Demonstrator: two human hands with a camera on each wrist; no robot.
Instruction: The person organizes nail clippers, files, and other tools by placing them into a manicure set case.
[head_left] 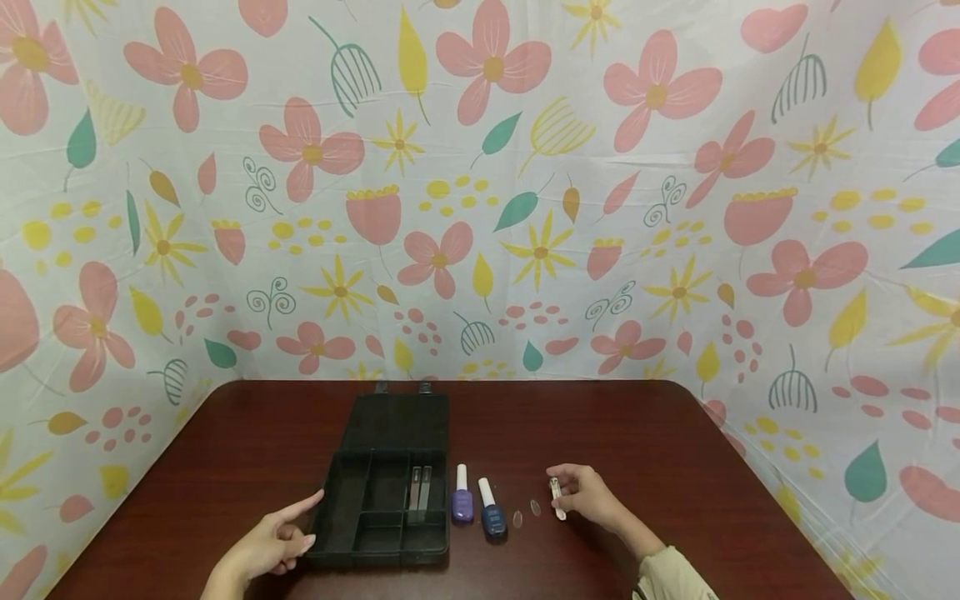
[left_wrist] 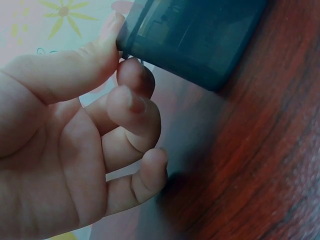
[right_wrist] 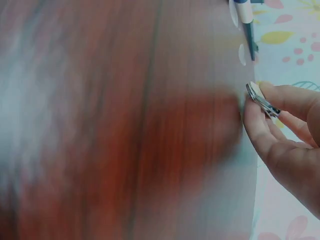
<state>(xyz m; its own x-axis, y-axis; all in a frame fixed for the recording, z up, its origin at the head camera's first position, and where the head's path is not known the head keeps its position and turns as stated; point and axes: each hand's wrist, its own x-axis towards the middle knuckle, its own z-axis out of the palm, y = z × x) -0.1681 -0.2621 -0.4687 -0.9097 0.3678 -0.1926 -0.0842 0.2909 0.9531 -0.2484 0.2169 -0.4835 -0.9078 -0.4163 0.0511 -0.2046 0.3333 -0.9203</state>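
The right hand (head_left: 591,498) pinches a silver nail clipper (head_left: 557,498) between thumb and fingers, right of the other small items; the right wrist view also shows the nail clipper (right_wrist: 261,99). The left hand (head_left: 262,542) touches the left side of a black compartment box (head_left: 386,546) near its front corner, index finger straight. In the left wrist view, the thumb meets the edge of the box (left_wrist: 195,45), while the other fingers bend loosely. The box's lid (head_left: 397,421) lies folded back. Two slim flat pieces (head_left: 421,487) sit in a right-hand compartment.
Beside the box stand or lie a purple nail polish bottle (head_left: 462,504) and a dark blue one (head_left: 492,518), both white-capped. Two small clear oval pieces (head_left: 517,519) lie between them and the right hand. A patterned cloth (head_left: 480,208) surrounds the dark wooden table (head_left: 585,417).
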